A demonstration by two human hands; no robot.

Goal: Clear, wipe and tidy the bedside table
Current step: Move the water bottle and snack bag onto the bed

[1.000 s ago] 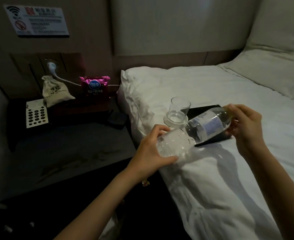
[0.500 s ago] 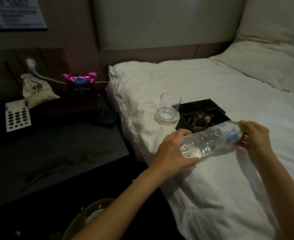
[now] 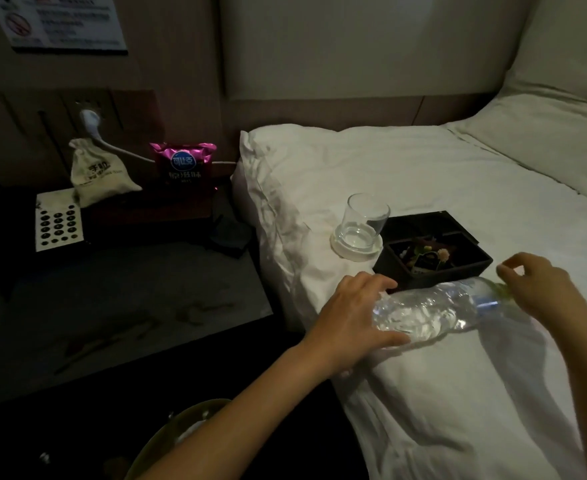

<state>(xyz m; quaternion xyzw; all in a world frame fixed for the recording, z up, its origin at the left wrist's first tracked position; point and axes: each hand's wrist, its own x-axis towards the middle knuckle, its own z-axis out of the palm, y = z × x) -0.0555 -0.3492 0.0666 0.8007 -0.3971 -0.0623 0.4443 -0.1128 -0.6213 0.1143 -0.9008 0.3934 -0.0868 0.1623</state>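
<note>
A water bottle point(image 3: 434, 311) lies on the bed just before the black tray point(image 3: 434, 271). The left hand point(image 3: 357, 313) grips its base; the right hand point(image 3: 541, 289), fingers spread, seems to be releasing the cap. Settle it flat so it cannot roll.

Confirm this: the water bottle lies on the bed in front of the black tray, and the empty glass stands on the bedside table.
One thing is wrong. The head view shows the glass standing on the bed, on a white coaster beside the black tray, not on the bedside table. The rest holds: the water bottle lies on the bed in front of the tray.
</note>
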